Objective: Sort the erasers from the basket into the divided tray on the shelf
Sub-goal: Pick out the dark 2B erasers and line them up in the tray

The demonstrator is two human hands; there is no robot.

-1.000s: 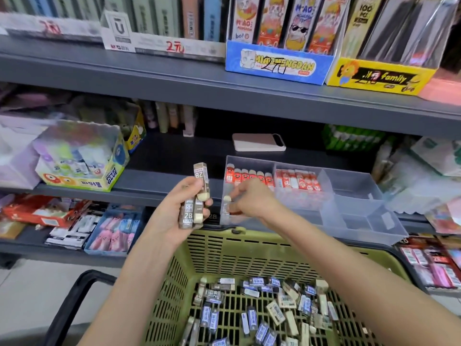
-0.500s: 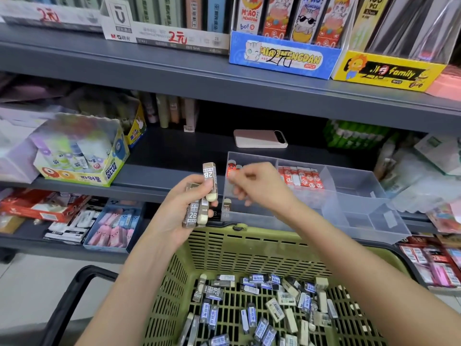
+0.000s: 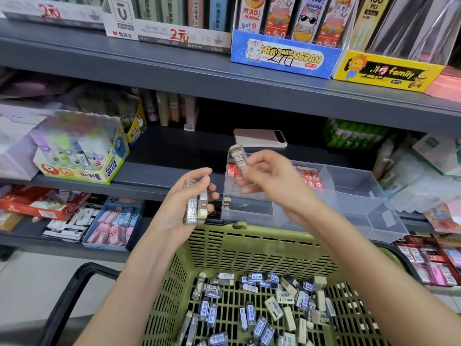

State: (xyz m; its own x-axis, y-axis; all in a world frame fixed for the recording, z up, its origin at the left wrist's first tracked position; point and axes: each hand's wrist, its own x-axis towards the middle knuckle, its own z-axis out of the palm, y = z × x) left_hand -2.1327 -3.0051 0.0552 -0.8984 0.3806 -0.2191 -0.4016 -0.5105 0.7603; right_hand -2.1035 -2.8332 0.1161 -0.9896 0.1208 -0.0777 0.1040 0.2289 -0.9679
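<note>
Pinching one pale, paper-sleeved eraser point(image 3: 239, 156) between thumb and curled fingertips, the right hand point(image 3: 272, 181) hangs at the centre of the frame, over the left end of the clear plastic divided tray point(image 3: 361, 196) on the grey metal shelf point(image 3: 162, 176). The eraser's long axis stands nearly upright, its top leaning slightly left, and the lower end is hidden in the fingers. The tray's front-left compartment point(image 3: 249, 203) lies straight below and a little nearer the camera; one pale eraser point(image 3: 226, 204) already shows at its left wall, while rows of red-sleeved erasers point(image 3: 310, 179) fill the back compartments. The coming move therefore looks like a short drop downward and toward the camera, probably turning the eraser so it lies or stands like its neighbour. The left hand point(image 3: 174, 216), just left of the tray's left wall and apart from it, has its fingers wrapped round a small upright bundle of grey-and-cream 2B erasers point(image 3: 193, 208), long axes vertical. The right hand is clearly the nearer one to the compartment, and the bundle sits beside it, close enough to hand over the next eraser. Many more loose erasers point(image 3: 269, 303) lie jumbled at the bottom of the green plastic slotted basket point(image 3: 249, 236) in the lower frame, below both hands.
</note>
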